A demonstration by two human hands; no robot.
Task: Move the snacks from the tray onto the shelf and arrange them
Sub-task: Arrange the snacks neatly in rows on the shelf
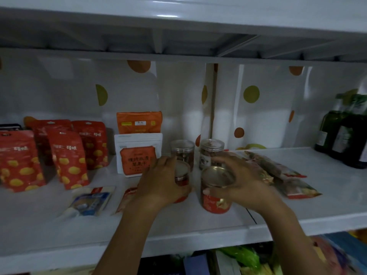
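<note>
Two red snack cans with metal lids stand on the white shelf (327, 195) near its front middle. My left hand (160, 181) grips the left red can (181, 175) from its left side. My right hand (242, 181) grips the right red can (215, 195) from the right, fingers curled over its rim. Just behind them stand two clear jars of dark snacks, one on the left (182, 151) and one on the right (210, 151). The tray is out of view.
Red pouches (67, 155) stand at the left, white and orange pouches (139, 149) behind my left hand. Flat packets lie at the front left (91, 201) and at the right (278, 169). Dark bottles (341, 135) stand at the far right. A lower shelf holds more goods (248, 259).
</note>
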